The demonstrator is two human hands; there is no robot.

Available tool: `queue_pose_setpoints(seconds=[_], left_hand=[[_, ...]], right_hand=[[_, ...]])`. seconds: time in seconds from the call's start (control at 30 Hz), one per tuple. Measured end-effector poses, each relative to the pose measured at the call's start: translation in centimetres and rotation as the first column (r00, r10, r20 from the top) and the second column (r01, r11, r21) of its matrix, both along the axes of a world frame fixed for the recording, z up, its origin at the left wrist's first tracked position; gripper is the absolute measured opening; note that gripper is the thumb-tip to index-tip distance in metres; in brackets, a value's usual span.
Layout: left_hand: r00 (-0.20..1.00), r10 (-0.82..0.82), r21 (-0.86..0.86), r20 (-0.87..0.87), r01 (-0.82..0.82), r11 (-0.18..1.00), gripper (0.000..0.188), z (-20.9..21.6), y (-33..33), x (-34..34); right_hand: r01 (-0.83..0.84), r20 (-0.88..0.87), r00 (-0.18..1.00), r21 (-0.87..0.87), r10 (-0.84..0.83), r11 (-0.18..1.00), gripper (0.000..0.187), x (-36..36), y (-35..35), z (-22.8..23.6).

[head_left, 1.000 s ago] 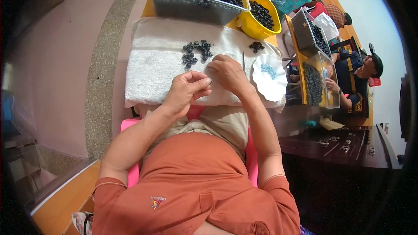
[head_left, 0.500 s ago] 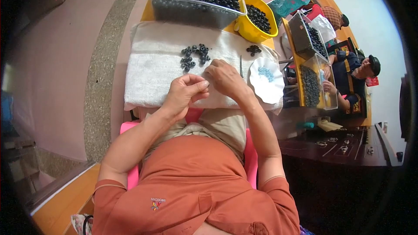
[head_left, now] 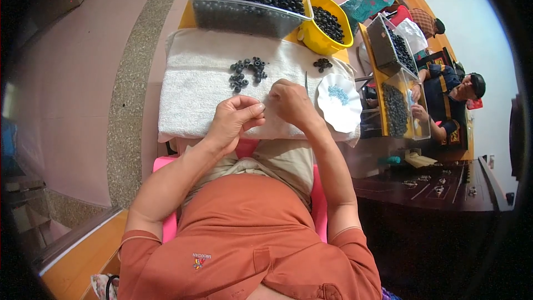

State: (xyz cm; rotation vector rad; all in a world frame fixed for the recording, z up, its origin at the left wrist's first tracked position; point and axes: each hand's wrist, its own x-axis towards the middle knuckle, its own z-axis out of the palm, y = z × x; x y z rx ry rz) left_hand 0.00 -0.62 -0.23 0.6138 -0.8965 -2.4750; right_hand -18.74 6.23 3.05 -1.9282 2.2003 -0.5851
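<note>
My left hand (head_left: 236, 120) is raised over the near half of a white towel (head_left: 191, 97), thumb and forefinger pinched together. Whatever is between those fingertips is too small to make out. Just to its right, my right hand (head_left: 294, 104) is curled with its fingertips pressed together, and any object in them is hidden. Beyond both hands lies a loose cluster of small black ring-shaped parts (head_left: 239, 78). A smaller pile of dark pieces (head_left: 322, 65) sits farther right. Near my right hand are a thin dark pointed tool (head_left: 306, 80) and a white scalloped dish (head_left: 333, 118) with tiny pale blue pieces.
At the table's far side stand a clear bin (head_left: 244, 14) heaped with black parts and a yellow tub (head_left: 319, 41) holding more. To the right, a co-worker (head_left: 452, 89) handles something beside two more bins (head_left: 383, 50). A dark table (head_left: 427, 191) stands at lower right.
My right hand has drawn slightly right, away from the left fingertips, and its fingers have curled in more. My left hand has stayed nearly still.
</note>
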Motion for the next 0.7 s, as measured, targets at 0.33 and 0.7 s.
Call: queue_pose_setpoints(seconds=[0.33, 0.7], left_hand=[[1.000, -0.005, -0.020, 0.011, 0.005, 1.000, 0.009, 0.1, 0.1, -0.1], [1.000, -0.028, -0.052, 0.011, 0.028, 0.998, 0.013, 0.2, 0.1, -0.1]], right_hand=[[0.009, 0.604, 0.797, 0.009, -0.013, 1.000, 0.015, -1.7, 1.1, -0.8], [0.065, 0.985, 0.169, 0.034, -0.045, 0.997, 0.017, 0.4, 2.4, -0.2]])
